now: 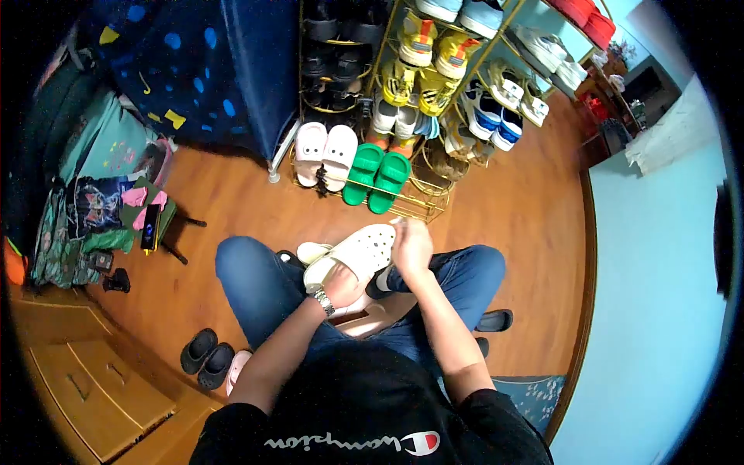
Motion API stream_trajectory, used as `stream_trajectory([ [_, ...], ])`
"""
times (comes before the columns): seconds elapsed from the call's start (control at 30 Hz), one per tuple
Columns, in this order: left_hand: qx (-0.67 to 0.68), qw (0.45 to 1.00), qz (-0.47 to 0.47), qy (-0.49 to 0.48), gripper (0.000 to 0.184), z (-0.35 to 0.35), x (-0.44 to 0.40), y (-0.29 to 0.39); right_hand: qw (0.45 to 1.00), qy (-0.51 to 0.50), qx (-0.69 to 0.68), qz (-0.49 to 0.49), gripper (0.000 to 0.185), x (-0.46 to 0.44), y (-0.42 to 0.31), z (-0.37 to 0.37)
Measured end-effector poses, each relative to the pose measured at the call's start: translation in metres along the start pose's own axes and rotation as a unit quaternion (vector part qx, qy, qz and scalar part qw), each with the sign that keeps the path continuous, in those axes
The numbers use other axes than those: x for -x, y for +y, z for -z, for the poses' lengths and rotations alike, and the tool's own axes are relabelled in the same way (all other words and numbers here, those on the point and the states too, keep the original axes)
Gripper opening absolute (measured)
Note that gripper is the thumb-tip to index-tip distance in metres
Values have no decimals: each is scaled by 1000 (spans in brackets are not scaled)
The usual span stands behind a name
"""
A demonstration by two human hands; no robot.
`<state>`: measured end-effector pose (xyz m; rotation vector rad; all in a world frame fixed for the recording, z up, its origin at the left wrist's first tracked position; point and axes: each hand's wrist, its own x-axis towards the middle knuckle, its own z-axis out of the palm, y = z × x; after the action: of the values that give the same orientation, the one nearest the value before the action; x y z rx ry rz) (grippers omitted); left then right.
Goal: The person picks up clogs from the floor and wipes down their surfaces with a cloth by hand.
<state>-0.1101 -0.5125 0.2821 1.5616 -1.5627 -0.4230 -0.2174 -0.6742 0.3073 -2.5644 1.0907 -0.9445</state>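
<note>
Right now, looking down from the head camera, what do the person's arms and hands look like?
Both the left hand and right hand are ungloved. A silver-coloured linked band circles the left wrist; nothing shows on the right wrist. The forearms are bare below the short sleeves of a black T-shirt.

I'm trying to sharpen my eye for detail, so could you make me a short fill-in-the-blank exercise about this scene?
1. The right hand is at the toe end of the white clog, which is dotted with small ____.
2. A metal band circles the person's ____ wrist.
3. On the rack's lowest shelf, the slippers just right of the pale clogs are ____.
4. The person's jeans are ____.

Missing words: holes; left; green; blue.
</note>
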Motion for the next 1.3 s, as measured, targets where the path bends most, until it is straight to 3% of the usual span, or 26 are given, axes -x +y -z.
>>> stream_trajectory([
  [0.03, -25, 1000, 1, -1, 41, -1, 0, -3, 998, -45, -27, 34, 6, 1, -7, -6],
  [0.07, -29, 999, 1, 15, 41, -4, -1, -6, 981, -108, -62, 150, 8, 0, -11, -10],
  [0.13, -34, 998, 10, 47, 41, -3, 1, 0, 961, -178, -63, 203, 11, -13, -30, 8],
  [0.23, -72, 997, -2, 21, 42, 6, -2, 7, 994, -109, 16, 18, 9, -37, -16, 6],
  [0.33, -95, 995, -4, 33, 41, 0, 2, 4, 981, -149, 45, 119, 9, -27, -23, -9],
  [0.37, -95, 994, 4, 47, 40, -6, 3, -2, 963, -190, -23, 192, 11, -22, -27, -7],
  [0.4, -94, 994, 14, 61, 40, -10, 5, -6, 957, -207, -47, 195, 16, -29, -33, 3],
  [0.53, 15, 998, 22, 50, 37, -9, 1, -6, 978, -206, -29, 25, 27, -53, 8, 12],
  [0.6, 59, 995, 25, 79, 37, -11, 3, -5, 963, -240, -111, -49, 27, -56, 20, 22],
  [0.7, 107, 991, 54, 67, 36, -13, 9, -7, 956, -194, -211, -65, 23, -43, 19, 26],
  [0.87, 219, 958, 137, 128, 37, -33, 16, -9, 986, -43, -162, -21, 15, -17, -1, 36],
  [0.93, 248, 933, 204, 160, 36, -30, 11, -7, 988, 6, -105, 109, 10, 2, -8, 29],
  [0.97, 392, 861, 252, 204, 34, -26, 6, 1, 987, -19, -116, 110, 10, 16, -15, 22],
  [1.0, 475, 820, 259, 188, 33, -20, 2, -3, 985, -44, -127, 110, 11, 34, -23, 15],
  [1.07, 483, 816, 279, 153, 34, -11, 1, -8, 986, 26, -135, 95, 17, 49, -33, 8],
  [1.17, 501, 821, 239, 132, 35, -12, 8, -10, 980, 47, -106, 159, 20, 20, -33, 18],
  [1.27, 544, 790, 262, 105, 37, -13, 6, 0, 988, 100, -121, 6, 14, -25, -22, 9],
  [1.3, 537, 800, 251, 93, 39, -13, 8, 0, 991, 55, -124, -14, 12, -41, -13, 9],
])
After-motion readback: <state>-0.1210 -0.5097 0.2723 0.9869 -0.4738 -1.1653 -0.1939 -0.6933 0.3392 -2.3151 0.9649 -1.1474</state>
